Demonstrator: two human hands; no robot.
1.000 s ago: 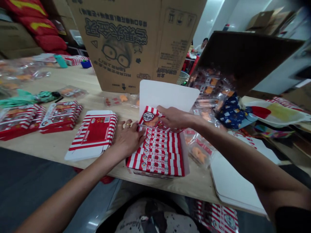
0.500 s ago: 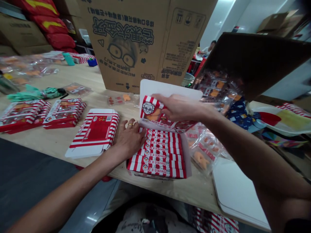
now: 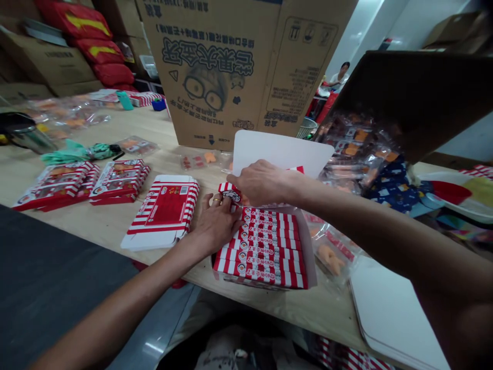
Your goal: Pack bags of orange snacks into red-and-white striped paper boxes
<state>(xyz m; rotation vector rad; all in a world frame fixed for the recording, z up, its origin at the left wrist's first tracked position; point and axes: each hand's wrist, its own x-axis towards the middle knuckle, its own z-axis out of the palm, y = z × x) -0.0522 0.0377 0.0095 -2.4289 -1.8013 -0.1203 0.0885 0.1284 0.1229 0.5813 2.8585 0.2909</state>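
Observation:
My left hand (image 3: 217,223), with a ring on one finger, rests its fingers on the near corner of an open display box (image 3: 265,246) packed with rows of red-and-white striped packets. My right hand (image 3: 262,182) sits just above it, curled over a striped card flap (image 3: 230,191) printed with a cartoon face. Most of that flap is hidden under my fingers. A white card panel (image 3: 283,151) stands behind the box. To the left lies a flat red-and-white striped box (image 3: 165,210).
Clear bags of orange snacks (image 3: 342,154) spill from a tilted dark carton (image 3: 408,92) at the right. A large printed cardboard box (image 3: 213,72) stands behind. Filled striped boxes (image 3: 119,182) lie on the wooden table (image 3: 96,226), and a stack of white card (image 3: 393,313) overhangs its front edge.
My right hand has moved down and left, bringing the striped flap lower and nearer my left hand. The flap is now mostly covered. My left hand has stayed on the box corner.

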